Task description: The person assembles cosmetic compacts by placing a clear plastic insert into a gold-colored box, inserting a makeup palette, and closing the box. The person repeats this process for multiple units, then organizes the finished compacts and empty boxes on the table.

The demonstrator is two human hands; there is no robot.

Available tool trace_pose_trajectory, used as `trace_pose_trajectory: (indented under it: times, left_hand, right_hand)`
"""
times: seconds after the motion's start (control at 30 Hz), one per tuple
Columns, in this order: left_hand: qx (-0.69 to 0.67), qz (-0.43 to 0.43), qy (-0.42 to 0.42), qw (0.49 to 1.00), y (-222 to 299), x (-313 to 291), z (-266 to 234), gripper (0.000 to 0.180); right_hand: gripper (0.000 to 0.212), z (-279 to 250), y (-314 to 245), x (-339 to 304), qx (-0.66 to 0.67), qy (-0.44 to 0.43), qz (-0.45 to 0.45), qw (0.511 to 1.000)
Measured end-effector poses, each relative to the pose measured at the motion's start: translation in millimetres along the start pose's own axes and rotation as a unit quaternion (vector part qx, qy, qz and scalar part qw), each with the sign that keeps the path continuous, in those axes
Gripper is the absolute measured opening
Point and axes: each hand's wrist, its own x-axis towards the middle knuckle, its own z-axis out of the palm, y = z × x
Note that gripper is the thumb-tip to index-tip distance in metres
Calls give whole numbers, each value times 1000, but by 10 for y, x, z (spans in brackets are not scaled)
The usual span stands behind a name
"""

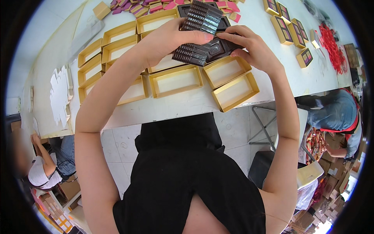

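My left hand [171,39] grips a thick stack of dark brown plastic insert trays [199,27], its thumb lying across the ridged edges. Close beside it, my right hand [253,46] has its fingers closed on a single dark tray [219,48] with moulded recesses. This tray is tilted over the gold boxes, touching or nearly touching the stack. Just below it stands an open gold box [230,80], with another gold box [242,102] at the table's front edge. Several more open gold boxes [177,91] with pale bottoms stand in rows under and beyond my left forearm.
Pink and purple wrapped pieces [156,7] lie along the far side of the white table [156,113]. At the right are several filled gold boxes [304,58] and red shredded paper [332,50]. White card pieces [59,96] lie left. Other people work at both sides.
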Motion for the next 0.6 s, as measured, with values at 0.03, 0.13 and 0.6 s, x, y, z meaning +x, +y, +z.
trace_pose_trajectory:
  times: [0.03,0.13,0.6]
  left_hand:
    - [-14,-11,4,1000,-1,-3,3,64]
    - [-114,-59,-3,992,-52,27,-28,61]
    - [-118,-21,66,991,-76,-125,40,64]
  right_hand:
    - [53,5,2,-4,-2,3,2,1000]
    - [56,-8,13,7,-12,-8,-9,1000]
    - [49,-38,-47,213,30,-68,54,996]
